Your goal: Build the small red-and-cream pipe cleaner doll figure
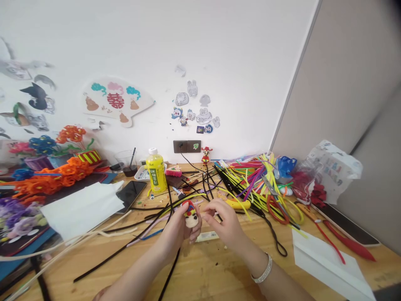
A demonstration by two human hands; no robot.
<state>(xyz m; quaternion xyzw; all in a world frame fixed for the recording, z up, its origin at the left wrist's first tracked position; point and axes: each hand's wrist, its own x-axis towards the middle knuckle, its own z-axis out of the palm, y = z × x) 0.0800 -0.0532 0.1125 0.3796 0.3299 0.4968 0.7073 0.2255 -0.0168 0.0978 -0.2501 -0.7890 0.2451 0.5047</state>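
Red, yellow and cream figurine partly covered by left hand; its small details blurred. Right hand bent, thumb and fingers close; cannot tell whether they pinch anything. Clear plastic cup holds dark liquid and black straw; white-capped yellow bottle stands upright on wooden worktop. Left hand's grip clamped on figurine, thumb along left edge, fingers around lower right; right hand just beside.

Silvery, textured bracelet round right wrist; forearms bare.
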